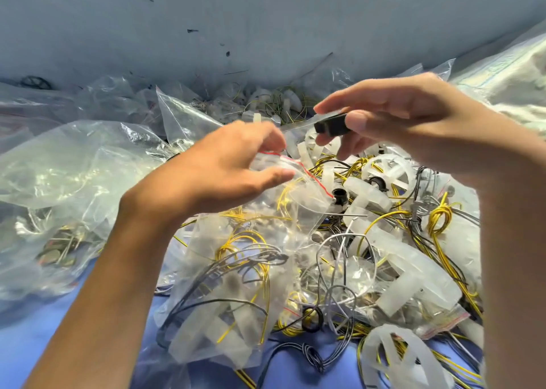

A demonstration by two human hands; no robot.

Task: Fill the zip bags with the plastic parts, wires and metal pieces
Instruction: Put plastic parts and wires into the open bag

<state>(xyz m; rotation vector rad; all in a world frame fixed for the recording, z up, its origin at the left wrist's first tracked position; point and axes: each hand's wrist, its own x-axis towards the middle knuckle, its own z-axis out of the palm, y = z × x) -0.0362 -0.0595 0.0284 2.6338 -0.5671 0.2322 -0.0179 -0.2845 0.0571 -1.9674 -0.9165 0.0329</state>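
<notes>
Head view, loading step: left grip (218,167) holds clear red-striped zip bag (307,195); right grip (413,128) pinches black rectangular plastic part (331,124), which likely needs aligning with the bag mouth.

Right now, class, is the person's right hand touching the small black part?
Touching. The head view shows the right hand pinching the black part between thumb and fingers, while the left hand holds the zip bag.

The scene is lit brightly by cool, diffuse light; shadows are kept soft. Glare is thrown off the crinkled zip bags (74,158) at the left edge of the table (29,344). The left hand (224,167) and right hand (413,122) are smeared by motion blur, and shapes are stretched toward the corners.
</notes>
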